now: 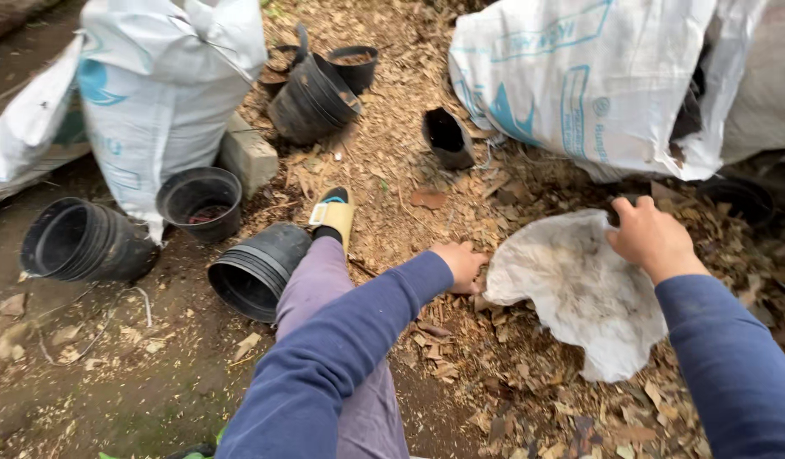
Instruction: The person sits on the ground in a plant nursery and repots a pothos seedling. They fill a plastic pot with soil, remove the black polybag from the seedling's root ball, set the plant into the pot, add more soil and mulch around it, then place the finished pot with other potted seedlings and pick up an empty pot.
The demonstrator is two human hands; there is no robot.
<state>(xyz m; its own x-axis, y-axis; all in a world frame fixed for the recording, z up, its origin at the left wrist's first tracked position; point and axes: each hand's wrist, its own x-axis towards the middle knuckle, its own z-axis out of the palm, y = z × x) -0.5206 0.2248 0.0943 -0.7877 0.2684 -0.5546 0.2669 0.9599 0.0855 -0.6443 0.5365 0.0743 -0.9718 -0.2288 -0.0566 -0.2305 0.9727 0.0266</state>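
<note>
A crumpled white plastic bag (579, 289) lies on dry leaf litter and wood shavings. My right hand (652, 236) grips its far upper edge, fingers curled over the rim. My left hand (460, 263) rests in a loose fist on the litter at the bag's left edge; whether it holds the bag is unclear. Both arms wear blue sleeves. My leg in purple trousers stretches forward, ending in a yellow sandal (335, 214).
Stacks of black plastic pots lie on their sides at left (82, 242), by my leg (258, 270) and further back (312, 100). One upright pot (200, 202) stands near a grey block (250, 155). Large white sacks (167, 85) (579, 81) flank the litter pile.
</note>
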